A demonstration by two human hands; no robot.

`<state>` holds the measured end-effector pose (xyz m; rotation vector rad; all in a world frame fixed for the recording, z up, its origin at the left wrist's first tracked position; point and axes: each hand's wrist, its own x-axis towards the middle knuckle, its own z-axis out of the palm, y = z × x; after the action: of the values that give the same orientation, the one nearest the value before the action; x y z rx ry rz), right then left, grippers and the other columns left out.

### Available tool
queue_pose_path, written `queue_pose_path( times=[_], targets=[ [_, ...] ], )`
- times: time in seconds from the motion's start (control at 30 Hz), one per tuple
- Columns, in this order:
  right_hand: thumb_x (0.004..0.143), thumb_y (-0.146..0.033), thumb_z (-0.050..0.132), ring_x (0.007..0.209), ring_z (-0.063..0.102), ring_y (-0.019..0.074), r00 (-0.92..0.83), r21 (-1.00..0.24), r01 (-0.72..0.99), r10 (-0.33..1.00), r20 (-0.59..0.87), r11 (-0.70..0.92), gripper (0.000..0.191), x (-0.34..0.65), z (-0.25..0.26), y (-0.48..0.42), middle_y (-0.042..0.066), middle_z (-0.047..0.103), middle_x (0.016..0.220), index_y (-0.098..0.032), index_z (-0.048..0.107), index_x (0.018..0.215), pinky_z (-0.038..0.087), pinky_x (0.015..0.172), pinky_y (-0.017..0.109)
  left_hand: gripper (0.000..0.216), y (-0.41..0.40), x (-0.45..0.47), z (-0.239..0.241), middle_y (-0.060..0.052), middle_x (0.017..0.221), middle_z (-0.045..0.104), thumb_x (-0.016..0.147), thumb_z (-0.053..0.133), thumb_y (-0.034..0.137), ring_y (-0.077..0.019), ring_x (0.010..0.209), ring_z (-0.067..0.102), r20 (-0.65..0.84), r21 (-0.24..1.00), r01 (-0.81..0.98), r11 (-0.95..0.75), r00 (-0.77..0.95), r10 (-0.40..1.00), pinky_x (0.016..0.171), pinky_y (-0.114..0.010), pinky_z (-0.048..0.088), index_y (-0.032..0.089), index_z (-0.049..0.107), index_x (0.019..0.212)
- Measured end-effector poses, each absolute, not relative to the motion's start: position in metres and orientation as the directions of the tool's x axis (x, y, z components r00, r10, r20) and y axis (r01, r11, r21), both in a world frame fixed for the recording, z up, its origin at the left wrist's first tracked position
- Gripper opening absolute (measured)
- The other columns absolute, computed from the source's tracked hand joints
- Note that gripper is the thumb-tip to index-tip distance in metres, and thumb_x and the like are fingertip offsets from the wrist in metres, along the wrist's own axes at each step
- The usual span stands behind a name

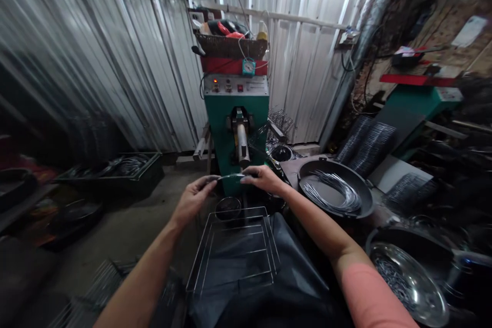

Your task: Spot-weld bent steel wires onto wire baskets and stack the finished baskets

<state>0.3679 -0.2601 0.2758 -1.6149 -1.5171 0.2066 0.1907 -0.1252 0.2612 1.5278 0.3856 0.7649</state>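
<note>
My left hand (pixel 194 197) pinches one end of a thin, slightly bowed metal wire (pixel 230 176). At the other end, my right hand (pixel 265 179) has its fingers closed on the same wire, so it spans level between both hands. Just beyond stands a green machine (pixel 253 123), whose cylindrical metal arm (pixel 242 143) points toward me, its tip a little above and behind the wire. Below my hands, a rectangular wire rack (pixel 263 251) lies over a dark apron (pixel 295 256) on my lap.
To the right, a round black pan (pixel 368 192) holds bent wires (pixel 346 192); nearer is a shiny metal bowl (pixel 426 279) of small metal pieces. Stacked wire racks (pixel 372 143) stand behind. A dark green tray (pixel 142 179) sits left. Corrugated metal wall (pixel 295 82) closes off the back.
</note>
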Motion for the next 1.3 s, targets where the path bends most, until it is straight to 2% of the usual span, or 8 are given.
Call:
queue_pose_path(
  times=[0.2, 0.33, 0.43, 0.5, 0.7, 0.93, 1.1, 1.3],
  targets=[
    [0.079, -0.036, 0.054, 0.075, 0.057, 0.0139, 0.365, -0.778, 0.621, 0.846, 0.389, 0.089, 0.028, 0.395, 0.244, -0.268, 0.001, 0.065, 0.077, -0.013, 0.066, 0.089, 0.040, 0.068, 0.023, 0.053, -0.106, 0.214, 0.238, 0.008, 0.049, 0.040, 0.050, 0.077, 0.045, -0.0023, 0.036, 0.023, -0.044, 0.995, -0.015, 0.102, 0.831, 0.554, 0.034, -0.016, 0.013, 0.014, 0.062, 0.090],
    [0.078, -0.039, 0.055, 0.047, 0.039, 0.0063, 0.553, -0.931, 0.351, 0.825, 0.118, -0.102, 0.030, 0.394, 0.200, -0.265, -0.005, 0.045, 0.050, -0.012, 0.060, 0.068, 0.029, 0.046, 0.019, 0.050, -0.109, 0.228, 0.196, 0.003, 0.051, 0.050, 0.057, 0.068, 0.049, -0.0072, 0.038, 0.036, -0.105, 0.986, 0.160, -0.041, 0.800, 0.591, 0.036, -0.019, 0.027, 0.012, 0.062, 0.090],
    [0.079, -0.040, 0.057, 0.037, 0.025, 0.0035, 0.544, -0.970, -0.049, 0.808, -0.224, -0.236, 0.029, 0.391, 0.184, -0.264, -0.010, 0.032, 0.043, -0.012, 0.056, 0.069, 0.019, 0.038, 0.018, 0.041, -0.117, 0.224, 0.183, -0.007, 0.072, 0.064, 0.060, 0.065, 0.045, -0.0193, 0.067, 0.058, -0.079, 0.965, 0.222, -0.137, 0.748, 0.659, 0.058, -0.029, 0.046, 0.013, 0.064, 0.086],
    [0.081, -0.037, 0.057, 0.035, 0.022, 0.0027, 0.455, -0.916, -0.316, 0.808, -0.374, -0.246, 0.026, 0.389, 0.184, -0.264, -0.011, 0.031, 0.043, -0.013, 0.052, 0.071, 0.018, 0.035, 0.016, 0.040, -0.128, 0.207, 0.185, -0.011, 0.096, 0.065, 0.061, 0.066, 0.043, -0.0254, 0.095, 0.057, -0.031, 0.949, 0.238, -0.208, 0.727, 0.686, 0.080, -0.035, 0.046, 0.015, 0.064, 0.089],
    [0.086, -0.024, 0.053, 0.040, 0.035, 0.0040, 0.319, -0.649, -0.759, 0.837, -0.444, -0.055, 0.024, 0.373, 0.196, -0.256, -0.008, 0.038, 0.048, -0.016, 0.041, 0.068, 0.034, 0.039, 0.014, 0.039, -0.181, 0.110, 0.197, -0.004, 0.111, 0.064, 0.080, 0.048, 0.045, -0.0233, 0.103, 0.057, 0.054, 0.775, 0.179, -0.606, 0.937, 0.346, 0.102, -0.045, 0.031, 0.024, 0.059, 0.111],
    [0.093, -0.033, 0.039, 0.052, 0.048, 0.0088, 0.232, -0.550, -0.835, 0.898, -0.375, -0.013, 0.022, 0.327, 0.204, -0.253, -0.004, 0.049, 0.060, -0.016, 0.047, 0.082, 0.050, 0.059, 0.029, 0.019, -0.192, 0.072, 0.153, -0.002, 0.080, 0.068, 0.080, 0.053, 0.036, -0.0178, 0.080, 0.063, 0.265, 0.704, 0.143, -0.696, 0.856, 0.444, 0.101, -0.045, 0.035, 0.020, 0.064, 0.082],
    [0.089, -0.053, 0.037, 0.050, 0.042, 0.0089, 0.063, -0.606, -0.788, 0.967, -0.248, -0.105, 0.035, 0.303, 0.205, -0.268, -0.006, 0.043, 0.059, -0.020, 0.047, 0.095, 0.043, 0.052, 0.024, 0.018, -0.191, 0.072, 0.139, 0.000, 0.070, 0.066, 0.081, 0.052, 0.032, -0.0148, 0.068, 0.062, 0.347, 0.696, 0.086, -0.713, 0.829, 0.439, 0.100, -0.045, 0.037, 0.019, 0.062, 0.075],
    [0.085, -0.060, 0.037, 0.043, 0.030, 0.0070, 0.081, -0.687, -0.712, 0.955, -0.284, -0.144, 0.042, 0.302, 0.202, -0.281, -0.008, 0.035, 0.052, -0.021, 0.045, 0.099, 0.027, 0.044, 0.018, 0.016, -0.191, 0.068, 0.132, 0.001, 0.067, 0.065, 0.081, 0.054, 0.029, -0.0144, 0.068, 0.062, 0.372, 0.722, 0.009, -0.692, 0.839, 0.398, 0.097, -0.042, 0.040, 0.018, 0.062, 0.074]
  ],
)
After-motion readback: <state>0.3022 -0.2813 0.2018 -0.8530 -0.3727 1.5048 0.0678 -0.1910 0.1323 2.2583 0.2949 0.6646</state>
